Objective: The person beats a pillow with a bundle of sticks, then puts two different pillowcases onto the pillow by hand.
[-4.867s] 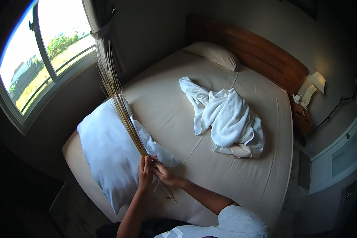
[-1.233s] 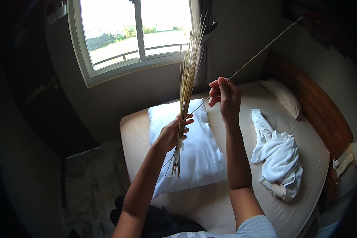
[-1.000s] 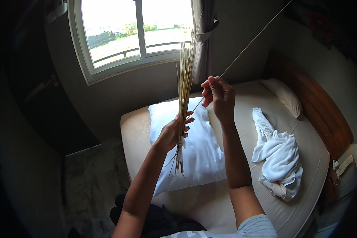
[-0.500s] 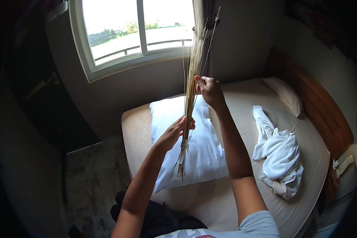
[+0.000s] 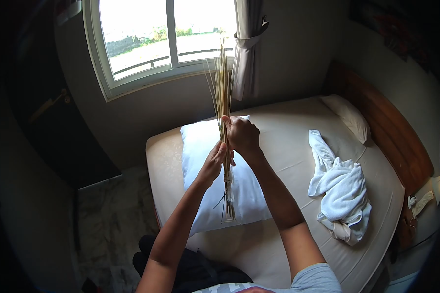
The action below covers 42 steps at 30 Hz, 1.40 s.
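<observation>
A stick broom (image 5: pixel 223 95) of long, thin, straw-coloured ribs stands nearly upright in front of me, its loose tips fanning out at the top. My left hand (image 5: pixel 213 161) is closed around the bundle, above a pale binding near the butt end. Just above it and to the right, my right hand (image 5: pixel 243 135) grips the same bundle with its fingers curled in. The butt ends, with a few stray bits sticking out, hang over a white pillow (image 5: pixel 200 210) on the bed.
The pillow lies on a bed (image 5: pixel 288 115) with a beige sheet and a wooden headboard (image 5: pixel 381 129). To the right are a crumpled white towel (image 5: pixel 344 195) and another pillow (image 5: pixel 347 117). Behind stand a window (image 5: pixel 137 44) and a tied curtain (image 5: pixel 247 53); a dark door (image 5: pixel 54 107) is at left.
My right hand has come down the broom, close to my left hand. The broom has gone from leaning right to nearly upright, and its top is lower and further left.
</observation>
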Each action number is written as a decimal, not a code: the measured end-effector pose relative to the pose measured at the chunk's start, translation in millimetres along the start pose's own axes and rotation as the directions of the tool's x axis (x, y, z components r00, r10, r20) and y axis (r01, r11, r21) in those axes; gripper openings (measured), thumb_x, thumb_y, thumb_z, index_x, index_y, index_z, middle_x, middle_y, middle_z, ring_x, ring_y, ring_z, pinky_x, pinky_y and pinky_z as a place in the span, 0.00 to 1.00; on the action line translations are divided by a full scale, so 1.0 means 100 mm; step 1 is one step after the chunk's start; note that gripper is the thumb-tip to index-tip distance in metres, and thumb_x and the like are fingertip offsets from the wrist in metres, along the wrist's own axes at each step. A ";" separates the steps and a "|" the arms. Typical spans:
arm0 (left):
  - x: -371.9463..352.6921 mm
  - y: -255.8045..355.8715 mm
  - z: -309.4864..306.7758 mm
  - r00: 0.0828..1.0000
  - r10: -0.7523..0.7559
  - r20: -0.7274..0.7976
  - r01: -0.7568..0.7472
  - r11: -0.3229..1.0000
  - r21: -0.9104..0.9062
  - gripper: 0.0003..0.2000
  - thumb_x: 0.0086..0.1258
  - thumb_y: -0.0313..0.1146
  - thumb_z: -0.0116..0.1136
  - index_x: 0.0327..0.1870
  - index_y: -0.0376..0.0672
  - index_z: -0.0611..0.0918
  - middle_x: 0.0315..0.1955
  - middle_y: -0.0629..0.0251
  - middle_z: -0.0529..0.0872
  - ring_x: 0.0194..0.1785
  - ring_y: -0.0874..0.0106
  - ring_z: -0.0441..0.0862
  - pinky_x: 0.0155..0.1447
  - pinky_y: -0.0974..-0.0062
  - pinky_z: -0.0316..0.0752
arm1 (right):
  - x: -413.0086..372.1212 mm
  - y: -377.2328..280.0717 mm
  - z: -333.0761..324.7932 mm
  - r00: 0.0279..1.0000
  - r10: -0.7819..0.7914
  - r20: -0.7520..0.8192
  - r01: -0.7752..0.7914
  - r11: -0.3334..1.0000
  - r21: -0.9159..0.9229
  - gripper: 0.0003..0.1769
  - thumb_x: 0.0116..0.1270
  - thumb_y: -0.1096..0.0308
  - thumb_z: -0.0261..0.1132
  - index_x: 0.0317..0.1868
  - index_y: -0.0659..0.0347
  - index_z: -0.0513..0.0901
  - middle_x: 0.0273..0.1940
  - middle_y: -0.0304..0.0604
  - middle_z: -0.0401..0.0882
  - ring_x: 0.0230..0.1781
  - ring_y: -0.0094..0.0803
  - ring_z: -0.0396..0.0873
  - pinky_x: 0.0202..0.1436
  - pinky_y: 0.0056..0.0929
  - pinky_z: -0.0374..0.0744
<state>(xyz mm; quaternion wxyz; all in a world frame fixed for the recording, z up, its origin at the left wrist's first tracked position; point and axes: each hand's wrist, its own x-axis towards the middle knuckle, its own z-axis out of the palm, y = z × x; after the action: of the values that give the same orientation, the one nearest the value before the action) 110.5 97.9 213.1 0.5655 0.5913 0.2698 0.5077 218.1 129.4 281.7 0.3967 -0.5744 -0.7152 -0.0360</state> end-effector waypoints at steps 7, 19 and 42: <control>-0.07 0.01 -0.04 0.997 -0.057 -0.057 0.054 0.996 -0.066 0.17 0.74 0.50 0.33 0.42 0.47 0.68 0.26 0.73 0.68 0.28 0.81 0.66 0.35 0.81 0.65 | -0.27 0.00 -0.03 0.968 -0.004 0.251 -0.035 0.988 0.151 0.24 0.69 0.53 0.47 0.26 0.61 0.80 0.22 0.49 0.79 0.25 0.48 0.79 0.31 0.41 0.76; -0.06 -0.03 -0.05 0.992 0.072 -0.106 -0.077 0.996 -0.043 0.14 0.73 0.50 0.36 0.40 0.48 0.63 0.28 0.73 0.68 0.29 0.83 0.65 0.34 0.85 0.65 | -0.62 0.19 -0.12 0.883 -0.068 0.464 -0.293 0.691 0.661 0.09 0.56 0.68 0.67 0.29 0.66 0.80 0.25 0.44 0.81 0.21 0.21 0.77 0.26 0.22 0.75; -0.07 -0.09 -0.07 0.985 0.022 -0.173 -0.073 0.954 -0.292 0.18 0.73 0.52 0.34 0.43 0.45 0.65 0.28 0.73 0.67 0.29 0.83 0.63 0.34 0.85 0.62 | -0.64 0.19 -0.16 0.898 -0.005 0.441 -0.406 0.378 0.832 0.03 0.61 0.74 0.60 0.33 0.65 0.78 0.26 0.43 0.81 0.27 0.27 0.82 0.27 0.21 0.82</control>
<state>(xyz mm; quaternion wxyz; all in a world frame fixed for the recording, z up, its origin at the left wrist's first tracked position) 104.0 96.3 201.3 0.6110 0.4609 0.2226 0.6039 244.7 76.7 245.8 0.5022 -0.3440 -0.6013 0.5177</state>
